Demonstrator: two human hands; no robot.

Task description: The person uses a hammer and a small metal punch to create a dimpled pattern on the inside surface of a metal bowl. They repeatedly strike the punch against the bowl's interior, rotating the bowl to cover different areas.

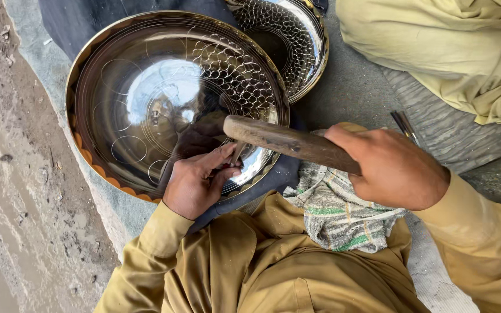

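Note:
A large shiny round metal tray (pixel 146 87) lies in front of me, partly covered with a punched scale pattern and scribed circles. My left hand (pixel 195 182) rests on its near rim, pinching a small metal punch (pixel 238 153) upright against the surface. My right hand (pixel 392 168) grips a wooden mallet handle (pixel 288 142), whose end hovers just above the punch. Both sleeves are mustard yellow.
A second patterned metal tray (pixel 297 35) lies behind, partly under the first. A striped cloth (pixel 337 214) covers my lap. Thin metal tools (pixel 404 124) lie on the mat. Another person's pale yellow garment (pixel 453 52) fills the top right. Bare dirt ground (pixel 13 174) lies left.

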